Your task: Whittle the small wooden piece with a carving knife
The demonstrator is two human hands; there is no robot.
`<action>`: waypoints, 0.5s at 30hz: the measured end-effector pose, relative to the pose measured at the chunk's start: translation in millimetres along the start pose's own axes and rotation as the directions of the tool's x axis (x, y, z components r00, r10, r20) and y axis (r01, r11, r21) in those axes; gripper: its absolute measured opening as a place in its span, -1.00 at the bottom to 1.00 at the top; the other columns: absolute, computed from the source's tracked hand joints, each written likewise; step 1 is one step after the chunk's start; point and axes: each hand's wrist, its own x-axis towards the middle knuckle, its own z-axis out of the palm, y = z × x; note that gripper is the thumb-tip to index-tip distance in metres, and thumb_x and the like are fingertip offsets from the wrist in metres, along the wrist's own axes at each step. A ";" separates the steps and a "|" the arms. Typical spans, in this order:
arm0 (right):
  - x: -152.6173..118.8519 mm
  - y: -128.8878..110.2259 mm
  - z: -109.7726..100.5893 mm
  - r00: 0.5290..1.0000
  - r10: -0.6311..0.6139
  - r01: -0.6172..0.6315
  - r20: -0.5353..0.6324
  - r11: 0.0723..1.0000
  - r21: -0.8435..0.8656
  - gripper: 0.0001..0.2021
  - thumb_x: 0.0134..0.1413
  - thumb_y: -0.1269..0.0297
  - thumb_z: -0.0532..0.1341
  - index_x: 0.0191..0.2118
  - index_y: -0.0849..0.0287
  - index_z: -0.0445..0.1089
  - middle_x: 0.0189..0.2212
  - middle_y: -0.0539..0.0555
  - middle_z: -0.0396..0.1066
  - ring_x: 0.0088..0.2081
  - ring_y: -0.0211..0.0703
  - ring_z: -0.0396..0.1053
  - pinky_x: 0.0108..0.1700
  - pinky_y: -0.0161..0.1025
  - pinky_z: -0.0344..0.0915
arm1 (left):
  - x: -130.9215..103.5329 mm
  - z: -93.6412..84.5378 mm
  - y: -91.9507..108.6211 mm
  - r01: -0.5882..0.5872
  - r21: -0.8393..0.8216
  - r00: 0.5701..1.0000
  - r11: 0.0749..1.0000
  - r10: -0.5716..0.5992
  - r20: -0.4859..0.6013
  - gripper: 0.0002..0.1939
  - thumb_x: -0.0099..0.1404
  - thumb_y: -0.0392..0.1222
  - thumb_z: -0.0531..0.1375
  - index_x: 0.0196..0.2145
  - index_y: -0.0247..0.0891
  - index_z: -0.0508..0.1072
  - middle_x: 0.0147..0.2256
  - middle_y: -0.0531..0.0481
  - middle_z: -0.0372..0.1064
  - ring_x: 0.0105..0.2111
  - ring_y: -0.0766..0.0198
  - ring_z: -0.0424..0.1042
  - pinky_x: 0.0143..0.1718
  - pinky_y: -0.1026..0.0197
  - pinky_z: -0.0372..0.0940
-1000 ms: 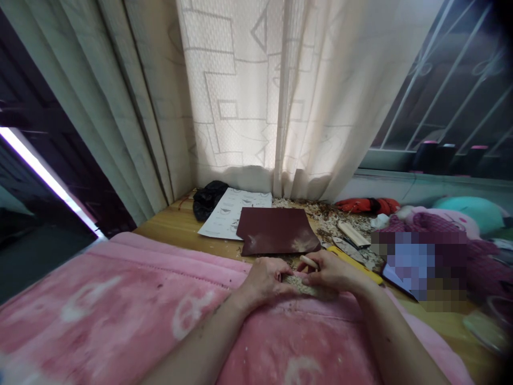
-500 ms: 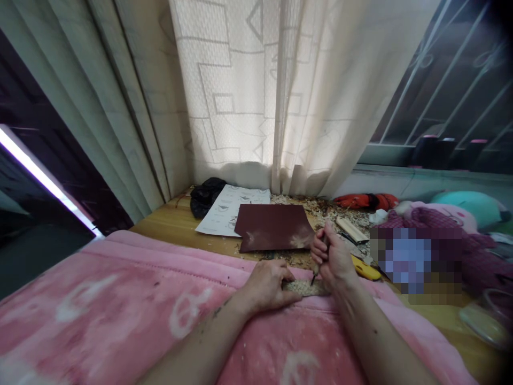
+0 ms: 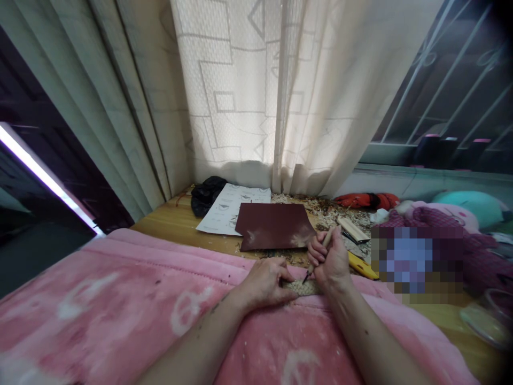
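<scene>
A small pale wooden piece (image 3: 303,287) with a rough, carved-looking top lies on the pink blanket (image 3: 160,305) near its far edge. My left hand (image 3: 264,282) grips its left end between thumb and fingers. In my right hand (image 3: 335,262), fingers wrap around the light wooden handle of a thin carving tool (image 3: 327,238). The tool leans, its dark metal tip pointing down and left at the top of the wood. Whether the tip cuts in or only touches is too small to tell. My right wrist hides the wood's right end.
Beyond the blanket lie a brown sheet (image 3: 276,227), a white printed sheet (image 3: 219,215) and a black plastic bag (image 3: 205,195). Wood shavings (image 3: 326,206) litter the table. Right of my hand are a yellow utility knife (image 3: 363,266), a pale block (image 3: 353,230) and a clear container (image 3: 483,323).
My right hand has tilted and shifted slightly left, so the carving tool slants more and its tip sits further left on the wood. My left hand keeps nearly the same hold.
</scene>
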 end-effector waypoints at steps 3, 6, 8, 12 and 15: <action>-1.6 2.1 0.5 0.999 -0.008 0.007 0.048 1.000 0.008 -0.57 0.01 -0.06 -0.02 -0.65 0.17 0.06 -0.82 -0.17 -0.16 -0.79 -0.43 -0.30 -0.82 -0.46 -0.27 | 0.0 0.8 1.0 0.010 0.017 1.000 1.000 -0.010 -0.008 -0.77 -0.03 -0.03 0.22 -0.46 -0.23 0.48 -0.47 0.05 0.24 -0.46 0.35 0.23 -0.49 0.32 -0.01; -3.0 3.4 0.6 0.997 -0.003 0.002 0.083 1.000 0.019 -0.56 0.02 -0.06 -0.02 -0.66 0.17 0.03 -0.81 -0.16 -0.16 -0.78 -0.42 -0.30 -0.81 -0.45 -0.27 | 0.2 1.5 1.2 0.023 0.031 1.000 0.999 -0.022 -0.016 -0.75 -0.05 0.00 0.23 -0.45 -0.22 0.48 -0.46 0.06 0.25 -0.45 0.34 0.24 -0.49 0.32 -0.02; -3.9 4.0 0.4 0.995 0.006 -0.009 0.102 1.000 0.026 -0.56 0.02 -0.06 -0.02 -0.67 0.17 0.02 -0.81 -0.16 -0.16 -0.78 -0.41 -0.31 -0.81 -0.44 -0.26 | 0.6 2.0 0.7 0.036 0.044 0.999 0.998 -0.035 -0.023 -0.72 -0.07 0.03 0.24 -0.44 -0.20 0.48 -0.44 0.05 0.25 -0.43 0.33 0.24 -0.48 0.31 -0.02; -6.6 5.0 0.5 0.993 0.016 -0.020 0.118 0.999 0.031 -0.56 0.01 -0.05 -0.02 -0.67 0.17 0.01 -0.80 -0.16 -0.17 -0.77 -0.41 -0.30 -0.81 -0.45 -0.25 | 1.8 2.2 -0.9 0.047 0.071 0.998 0.996 -0.045 -0.040 -0.69 -0.09 0.07 0.24 -0.40 -0.13 0.49 -0.40 0.05 0.27 -0.38 0.29 0.25 -0.47 0.31 -0.02; -7.8 6.0 1.0 0.993 0.008 -0.011 0.120 0.999 0.030 -0.56 0.01 -0.05 -0.02 -0.67 0.17 0.01 -0.80 -0.16 -0.16 -0.77 -0.41 -0.30 -0.81 -0.45 -0.24 | 2.2 1.7 -1.5 0.045 0.079 0.999 0.996 -0.043 -0.025 -0.70 -0.08 0.08 0.23 -0.41 -0.12 0.49 -0.42 0.05 0.29 -0.39 0.29 0.25 -0.48 0.31 -0.05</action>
